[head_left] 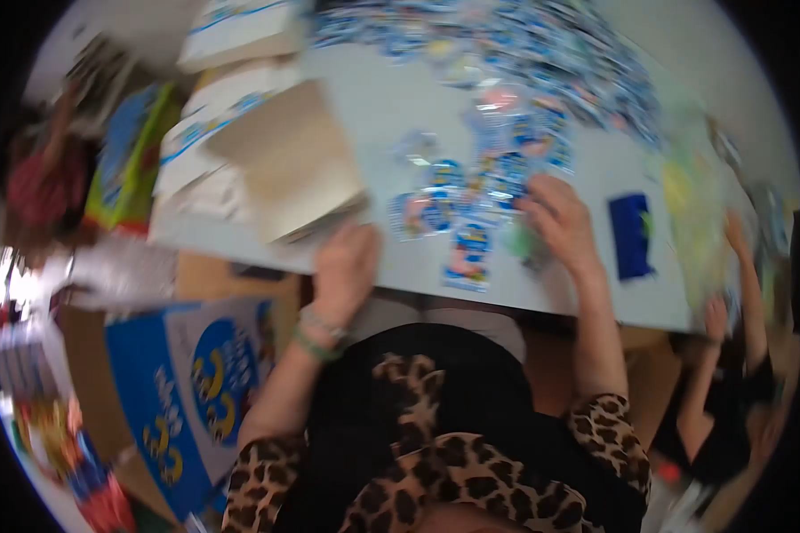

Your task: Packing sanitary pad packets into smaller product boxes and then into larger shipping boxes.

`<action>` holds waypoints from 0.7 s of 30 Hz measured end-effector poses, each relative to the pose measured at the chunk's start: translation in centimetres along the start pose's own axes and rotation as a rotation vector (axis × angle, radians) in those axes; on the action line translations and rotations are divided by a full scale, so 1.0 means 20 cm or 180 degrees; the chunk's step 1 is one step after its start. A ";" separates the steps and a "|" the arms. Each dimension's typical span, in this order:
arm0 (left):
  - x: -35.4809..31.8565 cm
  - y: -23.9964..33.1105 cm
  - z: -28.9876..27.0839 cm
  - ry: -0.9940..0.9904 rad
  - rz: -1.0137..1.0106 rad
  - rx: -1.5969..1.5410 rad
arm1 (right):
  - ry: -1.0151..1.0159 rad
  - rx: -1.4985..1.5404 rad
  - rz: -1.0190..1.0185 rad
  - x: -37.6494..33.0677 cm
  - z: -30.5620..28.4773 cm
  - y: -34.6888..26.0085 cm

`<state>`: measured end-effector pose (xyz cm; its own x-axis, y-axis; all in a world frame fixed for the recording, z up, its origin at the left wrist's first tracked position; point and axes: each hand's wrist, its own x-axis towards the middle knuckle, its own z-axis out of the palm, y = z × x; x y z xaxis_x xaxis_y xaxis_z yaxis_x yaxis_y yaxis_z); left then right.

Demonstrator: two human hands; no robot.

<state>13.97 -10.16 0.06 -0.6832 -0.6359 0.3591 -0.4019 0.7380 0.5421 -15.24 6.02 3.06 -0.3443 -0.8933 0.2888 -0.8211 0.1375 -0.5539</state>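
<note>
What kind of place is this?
Probably a packing or sorting workroom: small shiny packets cover a pale table, with stacked boxes beside them and a big blue carton on the floor.

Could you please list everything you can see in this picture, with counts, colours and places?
table: one, pale grey, centre
small packets: many, mostly blue, spread over the far and middle table, blurred
dark blue item: one, table's right part
cardboard sheets: a stack, brown, table's left edge
white boxes: several, blue trim, far left of table
blue carton: one, floor, lower left
another person's hands: two, right edge
left hand: at the cardboard stack's near edge
right hand: on the packets
</note>
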 end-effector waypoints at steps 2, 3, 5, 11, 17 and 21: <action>0.06 0.09 0.01 0.0014 -0.0136 -0.0328 | 0.0109 -0.0305 0.0511 -0.17 -0.05 0.04; 0.08 0.12 0.05 -0.0044 -0.0064 -0.0402 | 0.0109 -0.0371 0.0759 -0.23 -0.05 0.03; 0.11 0.18 0.09 -0.0133 0.0220 -0.0382 | 0.0246 -0.0510 0.0691 -0.32 -0.06 -0.01; 0.20 0.31 0.19 -0.0210 0.0355 0.0796 | 0.0607 -0.0613 0.0661 -0.35 -0.01 -0.13; 0.18 0.25 0.19 -0.0578 0.0094 0.0685 | 0.0164 -0.0573 0.0248 -0.29 0.07 -0.21; 0.16 0.22 0.11 -0.0865 -0.0991 -0.0504 | 0.0748 -0.0640 0.0546 -0.22 0.07 -0.10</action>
<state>8.74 -8.47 1.90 -0.6883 -0.7242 -0.0414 -0.5301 0.4633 0.7101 -11.46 9.04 1.74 -0.5611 -0.7303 0.3896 -0.8075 0.3792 -0.4519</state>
